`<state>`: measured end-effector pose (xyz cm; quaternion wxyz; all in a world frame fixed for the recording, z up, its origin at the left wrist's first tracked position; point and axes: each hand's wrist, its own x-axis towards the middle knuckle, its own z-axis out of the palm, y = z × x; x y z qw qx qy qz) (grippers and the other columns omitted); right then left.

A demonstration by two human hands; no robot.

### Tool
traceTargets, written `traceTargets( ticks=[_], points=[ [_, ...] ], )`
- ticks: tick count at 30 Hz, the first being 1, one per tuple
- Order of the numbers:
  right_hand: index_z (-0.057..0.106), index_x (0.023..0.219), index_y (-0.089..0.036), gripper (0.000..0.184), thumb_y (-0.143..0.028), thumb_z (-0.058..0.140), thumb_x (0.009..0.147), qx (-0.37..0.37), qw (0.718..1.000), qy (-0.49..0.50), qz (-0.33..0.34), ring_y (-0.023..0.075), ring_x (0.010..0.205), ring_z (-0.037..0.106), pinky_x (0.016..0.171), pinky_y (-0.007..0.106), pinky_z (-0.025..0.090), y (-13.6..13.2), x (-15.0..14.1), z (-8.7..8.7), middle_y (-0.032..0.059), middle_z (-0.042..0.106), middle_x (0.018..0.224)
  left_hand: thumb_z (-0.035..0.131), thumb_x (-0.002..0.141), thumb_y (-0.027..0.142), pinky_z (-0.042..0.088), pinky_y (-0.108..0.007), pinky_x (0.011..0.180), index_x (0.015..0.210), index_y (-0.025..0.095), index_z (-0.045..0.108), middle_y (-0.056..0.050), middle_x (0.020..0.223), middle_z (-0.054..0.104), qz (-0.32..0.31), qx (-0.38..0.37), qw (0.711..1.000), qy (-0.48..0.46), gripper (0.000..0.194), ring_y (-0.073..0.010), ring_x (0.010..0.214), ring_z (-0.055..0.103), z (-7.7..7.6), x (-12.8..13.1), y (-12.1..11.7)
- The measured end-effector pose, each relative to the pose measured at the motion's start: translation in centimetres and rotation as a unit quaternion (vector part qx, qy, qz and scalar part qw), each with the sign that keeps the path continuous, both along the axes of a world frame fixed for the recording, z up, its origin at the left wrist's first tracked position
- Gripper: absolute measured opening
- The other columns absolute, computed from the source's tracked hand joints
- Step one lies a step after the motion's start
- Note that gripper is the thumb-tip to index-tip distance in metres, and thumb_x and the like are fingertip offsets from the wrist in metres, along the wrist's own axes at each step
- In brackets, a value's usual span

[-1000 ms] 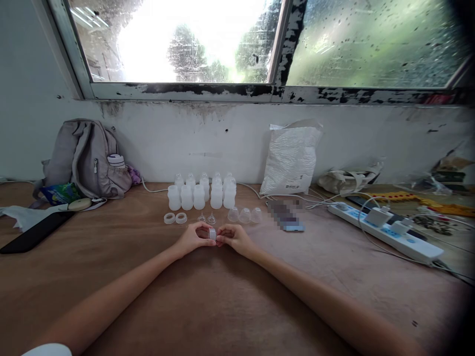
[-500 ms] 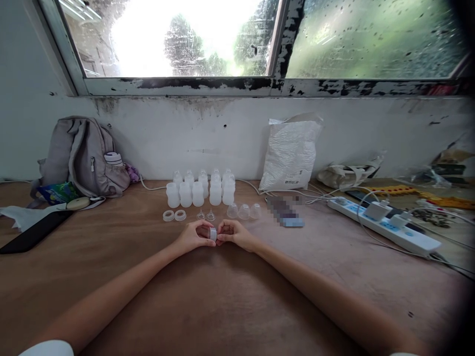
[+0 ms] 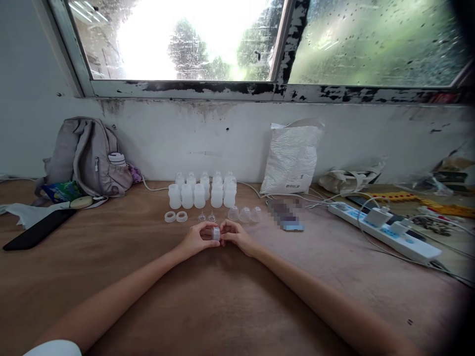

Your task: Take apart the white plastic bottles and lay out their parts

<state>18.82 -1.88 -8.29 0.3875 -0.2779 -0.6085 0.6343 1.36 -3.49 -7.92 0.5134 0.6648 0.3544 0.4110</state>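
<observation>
Over the front middle of the wooden table, my left hand [image 3: 199, 239] holds a ribbed, whitish bottle collar ring [image 3: 215, 234] on its side between thumb and fingers. My right hand [image 3: 238, 238] is closed in a pinch at the ring's right side; what its fingertips grip is too small to make out. Just beyond the hands lie two loose collar rings [image 3: 175, 216], two clear bottle nipples [image 3: 206, 216] and three clear dome caps [image 3: 245, 214]. Behind these stand several frosted white baby bottles [image 3: 187, 196] in rows, with clear domed tops visible at the back.
A grey backpack [image 3: 87, 158] and a black flat case [image 3: 39, 229] are at the left. Further right stand a white plastic mailer bag [image 3: 292, 157], a phone [image 3: 293, 226] and a white power strip [image 3: 386, 233] with cables. A wall with a window rises behind the table [image 3: 222, 306].
The view has shifted slightly, so everything sits a little further right and lower. Both hands stay together at the collar ring, with the right fingers slightly changed in pose.
</observation>
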Motion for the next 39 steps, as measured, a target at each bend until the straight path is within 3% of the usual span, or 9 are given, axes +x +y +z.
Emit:
traceTargets(
  ticks=[9,15,19,22,28,31,34,36,39],
  points=[
    [0.052,0.078,-0.017,0.020,-0.018,0.063,0.061,0.010,0.999,0.017,-0.033,0.0101,0.053,0.054,0.054,0.024,0.043,-0.1,-0.1,0.0,-0.0027,0.057,0.064,0.070,0.060,0.020,0.047,-0.037,0.084,0.107,0.016,0.046,-0.010,0.104,0.059,-0.033,0.006,0.999,-0.004,0.054,-0.0200,0.091,0.060,-0.6,-0.1,0.4],
    [0.061,0.076,-0.013,0.017,-0.028,0.061,0.067,0.051,0.995,-0.056,-0.070,0.0094,0.048,0.050,0.050,0.023,0.041,0.2,-0.1,-0.4,-0.0018,0.055,0.055,0.071,0.059,0.025,0.040,-0.038,0.089,0.106,0.019,0.052,-0.008,0.106,0.058,0.056,0.138,0.976,0.158,0.052,-0.0235,0.100,0.053,-0.5,-0.5,0.6],
    [0.058,0.093,-0.015,0.026,-0.028,0.058,0.070,0.106,0.987,-0.081,-0.092,0.0085,0.050,0.050,0.050,0.024,0.041,0.2,0.0,-0.3,0.0001,0.057,0.072,0.071,0.058,0.032,0.039,-0.039,0.089,0.110,0.020,0.049,-0.008,0.111,0.055,0.071,0.183,0.956,0.220,0.058,-0.0245,0.103,0.050,-0.4,-1.0,0.6],
    [0.051,0.099,-0.018,0.031,-0.026,0.058,0.070,0.183,0.966,-0.113,-0.144,0.0116,0.065,0.054,0.059,0.026,0.044,-0.1,0.0,-0.2,0.0025,0.056,0.085,0.071,0.058,0.032,0.035,-0.040,0.092,0.113,0.021,0.046,-0.008,0.116,0.049,0.057,0.205,0.948,0.236,0.062,-0.0252,0.108,0.045,-0.1,-1.5,0.6],
    [0.043,0.114,-0.021,0.047,-0.034,0.059,0.072,0.329,0.904,-0.259,-0.091,0.0200,0.100,0.049,0.082,0.034,0.039,-0.9,-0.4,-0.3,0.0080,0.053,0.109,0.055,0.058,0.003,0.030,-0.037,0.098,0.121,0.022,0.036,-0.007,0.122,0.041,-0.017,0.231,0.952,0.202,0.068,-0.0216,0.115,0.037,0.5,-2.8,0.1],
    [0.043,0.118,-0.021,0.063,-0.048,0.063,0.065,0.367,0.857,-0.348,-0.099,0.0260,0.105,0.044,0.087,0.041,0.033,-1.0,-0.9,-0.7,0.0103,0.050,0.114,0.048,0.054,-0.002,0.028,-0.038,0.099,0.123,0.022,0.033,-0.007,0.126,0.037,-0.045,0.204,0.962,0.175,0.074,-0.0211,0.117,0.035,0.4,-3.2,0.2],
    [0.051,0.110,-0.022,0.057,-0.053,0.061,0.063,0.386,0.824,-0.399,-0.111,0.0273,0.101,0.045,0.083,0.043,0.033,-0.9,-1.5,-0.9,0.0096,0.051,0.110,0.045,0.054,-0.002,0.026,-0.038,0.100,0.121,0.022,0.034,-0.006,0.127,0.036,-0.051,0.166,0.974,0.142,0.071,-0.0208,0.120,0.032,0.0,-3.4,0.6],
    [0.055,0.100,-0.022,0.046,-0.051,0.061,0.065,0.391,0.824,-0.394,-0.116,0.0256,0.097,0.046,0.080,0.041,0.035,-1.0,-1.7,-0.8,0.0078,0.053,0.104,0.046,0.055,-0.001,0.027,-0.038,0.099,0.119,0.023,0.035,-0.006,0.127,0.037,-0.049,0.141,0.982,0.115,0.069,-0.0209,0.121,0.031,-0.4,-3.5,1.0],
    [0.052,0.098,-0.020,0.035,-0.043,0.057,0.072,0.382,0.856,-0.311,-0.155,0.0207,0.091,0.049,0.078,0.035,0.037,-1.4,-1.8,-0.1,0.0060,0.055,0.097,0.047,0.057,0.002,0.031,-0.036,0.096,0.118,0.023,0.035,-0.007,0.124,0.040,-0.042,0.119,0.990,0.059,0.065,-0.0204,0.119,0.034,-0.6,-3.6,1.3]
  ],
)
